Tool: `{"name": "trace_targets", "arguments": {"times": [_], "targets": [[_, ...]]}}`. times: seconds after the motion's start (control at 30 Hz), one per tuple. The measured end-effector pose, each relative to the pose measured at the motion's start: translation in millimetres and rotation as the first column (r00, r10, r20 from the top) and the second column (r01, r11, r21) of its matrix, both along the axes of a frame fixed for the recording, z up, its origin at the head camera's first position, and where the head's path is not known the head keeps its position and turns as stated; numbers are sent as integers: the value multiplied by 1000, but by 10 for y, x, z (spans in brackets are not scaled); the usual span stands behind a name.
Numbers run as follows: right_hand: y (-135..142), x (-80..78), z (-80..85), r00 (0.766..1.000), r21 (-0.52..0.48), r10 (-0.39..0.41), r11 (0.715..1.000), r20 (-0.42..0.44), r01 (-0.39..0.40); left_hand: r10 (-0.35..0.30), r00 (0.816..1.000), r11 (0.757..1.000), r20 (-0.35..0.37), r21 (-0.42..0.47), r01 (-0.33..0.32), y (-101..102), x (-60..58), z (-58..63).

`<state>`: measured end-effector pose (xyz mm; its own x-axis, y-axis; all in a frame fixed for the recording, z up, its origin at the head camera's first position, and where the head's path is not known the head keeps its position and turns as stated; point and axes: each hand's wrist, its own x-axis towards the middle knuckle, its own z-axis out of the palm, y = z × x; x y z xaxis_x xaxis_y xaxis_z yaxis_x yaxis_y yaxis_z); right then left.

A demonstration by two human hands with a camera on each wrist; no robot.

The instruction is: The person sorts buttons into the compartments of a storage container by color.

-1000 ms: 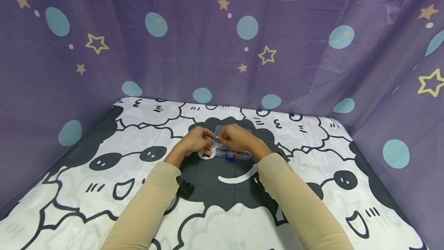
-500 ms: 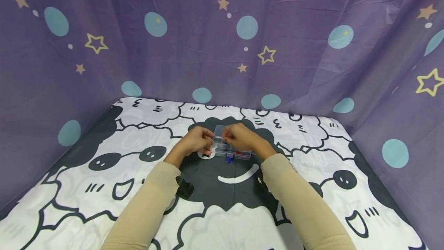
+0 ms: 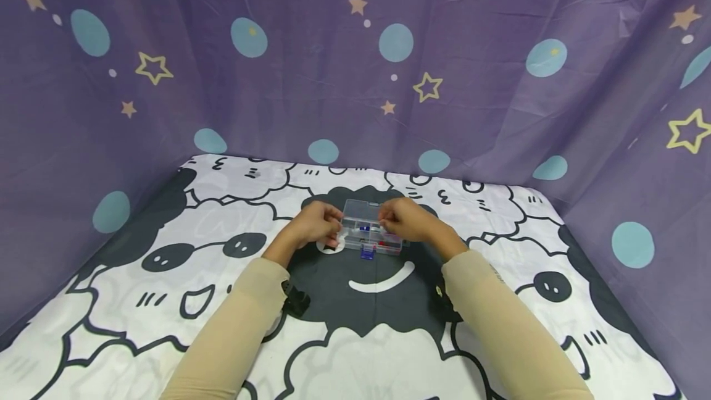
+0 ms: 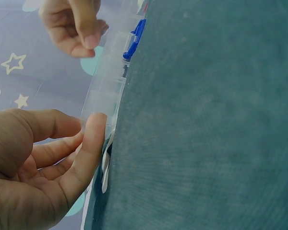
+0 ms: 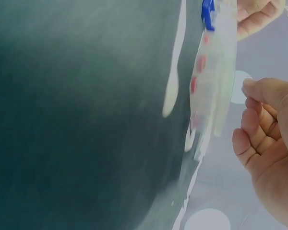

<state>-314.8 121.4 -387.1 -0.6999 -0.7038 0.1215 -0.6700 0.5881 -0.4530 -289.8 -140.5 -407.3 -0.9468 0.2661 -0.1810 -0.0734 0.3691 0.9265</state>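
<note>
A clear plastic compartment box [image 3: 351, 242] lies on the dark patch of the cloth, its lid [image 3: 360, 210] raised at the back. A blue latch [image 3: 367, 253] hangs at its front. Small blue pieces [image 3: 364, 228] and red pieces [image 3: 383, 244] show through the plastic. At the box's left end my left hand [image 3: 318, 226] grips the edge between thumb and fingers, as the left wrist view also shows. Over the right part hovers my right hand [image 3: 408, 221], its thumb and index tips together in the right wrist view [image 5: 273, 124]; whether something tiny is pinched there is hidden.
A white cloth [image 3: 222, 289] printed with cartoon sheep covers the table. Behind it and at both sides hangs a purple curtain [image 3: 333, 91] with stars and blue dots. A white printed circle [image 3: 330, 247] lies by the box's left front corner.
My right hand has moved to the right over the box, uncovering more of the lid and the middle compartments with a blue piece. My left hand has stayed in place.
</note>
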Motion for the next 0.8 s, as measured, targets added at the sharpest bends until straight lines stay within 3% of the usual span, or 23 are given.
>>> {"name": "trace_targets", "arguments": {"times": [0.37, 0.8], "targets": [[374, 83, 7, 995, 6, -14, 1000, -102, 15, -6, 1000, 1000, 0, -3, 6, -7, 6, 11], [777, 176, 2, 994, 57, -72, 995, -85, 77, -11, 1000, 1000, 4, 9, 11, -12, -10, -12]]}}
